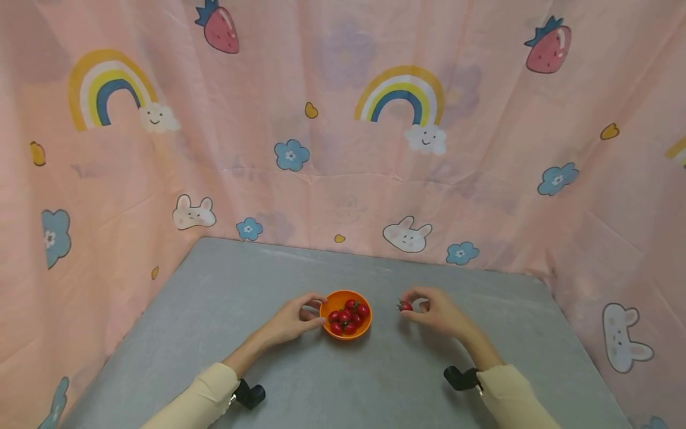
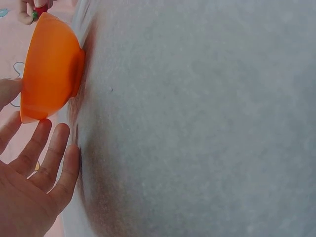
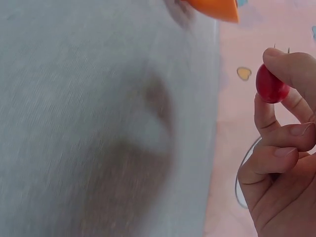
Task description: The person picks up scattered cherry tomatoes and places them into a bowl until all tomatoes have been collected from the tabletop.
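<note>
An orange bowl holds several small red tomatoes with green stems. At its left side, my left hand rests its thumb and fingertips against the rim. The left wrist view shows the bowl from the side, with the fingers of the left hand fairly straight and spread, the lower ones off the bowl. To the right of the bowl, my right hand pinches a single cherry tomato above the table. In the right wrist view this tomato sits between thumb and fingers, the other fingers curled.
The grey table reaches back to a pink curtain printed with rainbows, rabbits and flowers. The curtain also flanks the table on both sides. A black wrist device is on the left forearm, another black device on the right.
</note>
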`<state>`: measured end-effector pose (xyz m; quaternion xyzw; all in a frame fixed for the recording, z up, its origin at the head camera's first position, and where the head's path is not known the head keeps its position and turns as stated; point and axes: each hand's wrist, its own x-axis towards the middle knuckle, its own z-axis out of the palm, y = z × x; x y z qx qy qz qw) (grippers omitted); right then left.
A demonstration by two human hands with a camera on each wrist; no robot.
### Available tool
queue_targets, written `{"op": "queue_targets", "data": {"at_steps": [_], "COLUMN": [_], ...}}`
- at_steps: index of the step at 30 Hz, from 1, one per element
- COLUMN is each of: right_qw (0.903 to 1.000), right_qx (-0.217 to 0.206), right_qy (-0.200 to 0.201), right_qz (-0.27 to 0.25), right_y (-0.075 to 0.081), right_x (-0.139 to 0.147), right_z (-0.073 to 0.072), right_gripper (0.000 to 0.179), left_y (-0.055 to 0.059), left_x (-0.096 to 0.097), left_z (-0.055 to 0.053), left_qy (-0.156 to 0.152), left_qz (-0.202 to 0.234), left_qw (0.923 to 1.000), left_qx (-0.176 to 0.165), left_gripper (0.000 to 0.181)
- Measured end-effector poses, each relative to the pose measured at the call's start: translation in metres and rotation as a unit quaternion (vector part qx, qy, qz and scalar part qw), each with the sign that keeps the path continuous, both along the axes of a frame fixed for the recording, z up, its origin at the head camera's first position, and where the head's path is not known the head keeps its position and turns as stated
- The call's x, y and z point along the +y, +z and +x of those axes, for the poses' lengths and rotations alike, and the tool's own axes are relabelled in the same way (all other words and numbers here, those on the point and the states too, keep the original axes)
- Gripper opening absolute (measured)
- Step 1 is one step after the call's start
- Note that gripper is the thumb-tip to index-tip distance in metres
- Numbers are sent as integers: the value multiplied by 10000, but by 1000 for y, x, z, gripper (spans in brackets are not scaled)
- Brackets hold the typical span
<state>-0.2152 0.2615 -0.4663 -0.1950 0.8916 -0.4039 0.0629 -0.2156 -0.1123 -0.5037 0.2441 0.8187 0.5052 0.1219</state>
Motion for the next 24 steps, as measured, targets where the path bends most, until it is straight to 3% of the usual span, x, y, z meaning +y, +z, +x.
{"op": "queue_targets", "data": {"at_steps": [24], "right_qw": [9992], "right_qx": [28], "right_qy": [398], "right_qz": [-78], "right_y": [11], "right_x": [-67], "right_z": [-19], "right_gripper": [25], "left_y": [1], "left_x": [0], "left_z": [1], "left_qy": [17], "left_qz": [-18], "left_qw": [10000], "left_qx": [-36], "left_gripper": [41]}}
